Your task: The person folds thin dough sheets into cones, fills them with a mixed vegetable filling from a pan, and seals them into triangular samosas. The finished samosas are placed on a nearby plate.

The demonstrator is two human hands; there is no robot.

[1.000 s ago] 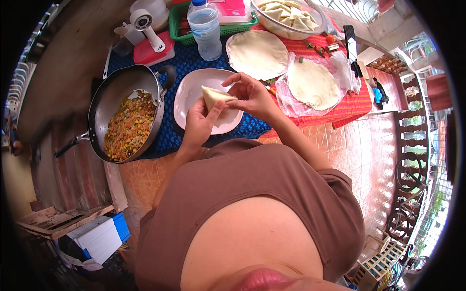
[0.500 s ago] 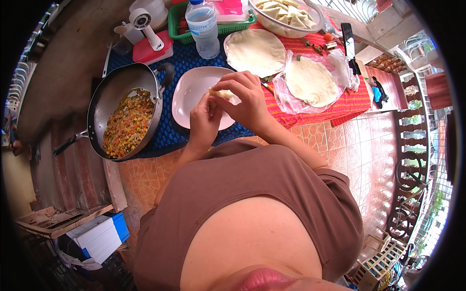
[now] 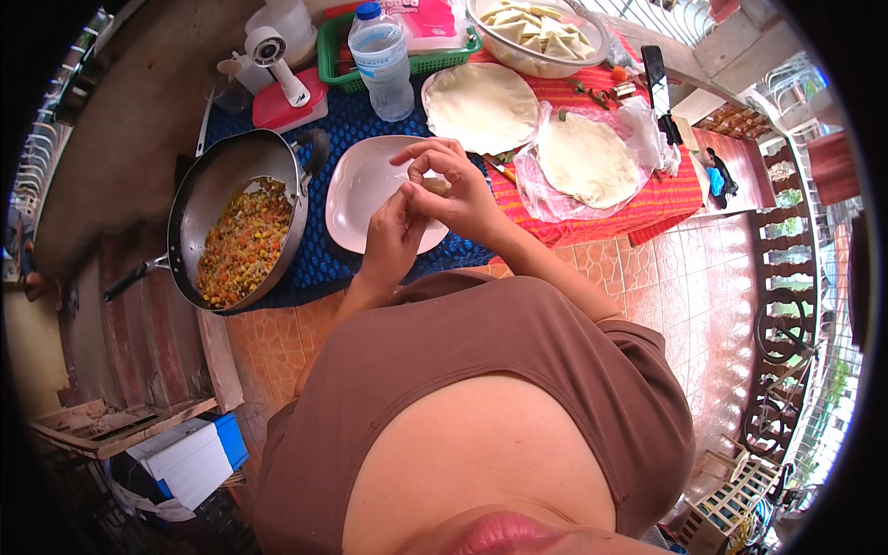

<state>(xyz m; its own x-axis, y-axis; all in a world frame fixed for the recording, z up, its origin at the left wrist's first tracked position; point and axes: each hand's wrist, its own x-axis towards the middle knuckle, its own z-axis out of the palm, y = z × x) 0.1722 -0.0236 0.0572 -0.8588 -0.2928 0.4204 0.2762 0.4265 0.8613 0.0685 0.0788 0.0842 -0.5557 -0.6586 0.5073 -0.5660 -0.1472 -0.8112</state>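
Above a pale pink plate (image 3: 354, 199), both my hands come together around a small folded pastry (image 3: 437, 186), mostly hidden by the fingers. My left hand (image 3: 392, 233) pinches its near side between thumb and fingers. From the right, my right hand (image 3: 464, 196) curls round it, thumb touching the left fingertips and the index finger raised. To the left stands a black wok (image 3: 190, 199) with a diced vegetable filling (image 3: 242, 245). Beyond the plate lie round flat wrappers (image 3: 479, 106), with another wrapper (image 3: 587, 159) on plastic wrap to the right.
A clear bowl (image 3: 531, 63) of folded triangular pastries stands at the far right. Further back are a water bottle (image 3: 384, 69), a green basket (image 3: 335, 51), a red-lidded box (image 3: 291, 106) and a small white fan (image 3: 277, 60). A phone (image 3: 657, 79) stands at the table's right.
My right fingers have shifted around the pastry, the index finger lifting and the pastry now more covered. My left hand stays pinching, and the view has shifted slightly.
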